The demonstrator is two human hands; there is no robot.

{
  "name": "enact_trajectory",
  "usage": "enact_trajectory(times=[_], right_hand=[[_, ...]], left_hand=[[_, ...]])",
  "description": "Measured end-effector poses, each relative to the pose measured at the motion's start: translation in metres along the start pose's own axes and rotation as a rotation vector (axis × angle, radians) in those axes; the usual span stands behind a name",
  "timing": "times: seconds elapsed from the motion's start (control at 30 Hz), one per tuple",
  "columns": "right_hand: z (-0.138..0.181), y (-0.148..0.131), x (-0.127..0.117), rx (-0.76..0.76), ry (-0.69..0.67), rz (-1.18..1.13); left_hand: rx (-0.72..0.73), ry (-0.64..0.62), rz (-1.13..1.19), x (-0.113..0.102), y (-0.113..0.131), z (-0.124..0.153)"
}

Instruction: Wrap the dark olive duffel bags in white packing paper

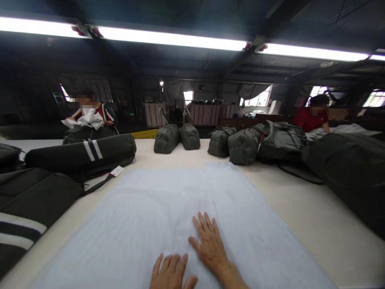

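Note:
A large pale bluish-white sheet (144, 216), thin like tissue paper, lies spread over the table in front of me. My right hand (209, 245) rests palm down on it with the fingers spread. Lower and to the left, my left hand (170, 273) is over the sheet near the bottom edge of the view, its fingers apart and partly bent. Neither hand holds anything. Faint creases run through the sheet beyond my fingertips.
Dark green duffel bags with white stripes (81, 156) lie at the left. Several more bags (243, 144) stand at the back and right, one large bag (349, 168) close by. Two people (309, 116) work across the white table (288, 196), one at each side.

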State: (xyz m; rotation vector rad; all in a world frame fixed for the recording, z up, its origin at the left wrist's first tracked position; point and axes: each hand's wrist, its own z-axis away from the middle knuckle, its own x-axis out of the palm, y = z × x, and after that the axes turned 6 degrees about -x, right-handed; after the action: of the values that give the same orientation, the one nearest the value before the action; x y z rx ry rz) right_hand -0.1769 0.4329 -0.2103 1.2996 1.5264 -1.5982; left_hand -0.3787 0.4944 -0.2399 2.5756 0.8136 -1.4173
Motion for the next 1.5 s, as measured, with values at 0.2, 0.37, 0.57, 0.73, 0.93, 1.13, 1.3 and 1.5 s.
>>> enact_trajectory(times=[0.2, 0.37, 0.57, 0.73, 0.93, 1.13, 1.3, 1.5], right_hand=[[0.0, 0.001, 0.001, 0.005, -0.006, 0.021], [-0.005, -0.004, -0.009, 0.032, 0.004, 0.039], [-0.032, -0.01, -0.019, -0.023, -0.001, 0.042], [-0.033, -0.004, -0.005, 0.006, -0.037, 0.064], [-0.018, -0.004, -0.006, -0.035, -0.059, 0.067], [-0.005, -0.007, -0.006, -0.081, -0.051, 0.051], [-0.001, -0.009, -0.004, -0.089, -0.053, 0.052], [-0.004, -0.014, -0.014, 0.0, -0.104, -0.063]], left_hand=[[0.152, 0.154, -0.048, 0.003, -0.005, -0.041], [0.159, 0.085, -0.028, 0.021, -0.004, -0.026], [0.172, 0.044, 0.036, 0.028, -0.009, -0.024], [0.147, 0.008, 0.086, 0.03, -0.006, -0.024], [0.114, -0.102, 0.138, 0.03, -0.003, -0.022], [0.173, -0.023, 0.098, 0.028, -0.008, -0.02], [0.176, -0.081, 0.123, 0.023, -0.006, -0.022], [-0.181, -0.538, 0.308, -0.024, 0.01, -0.063]])
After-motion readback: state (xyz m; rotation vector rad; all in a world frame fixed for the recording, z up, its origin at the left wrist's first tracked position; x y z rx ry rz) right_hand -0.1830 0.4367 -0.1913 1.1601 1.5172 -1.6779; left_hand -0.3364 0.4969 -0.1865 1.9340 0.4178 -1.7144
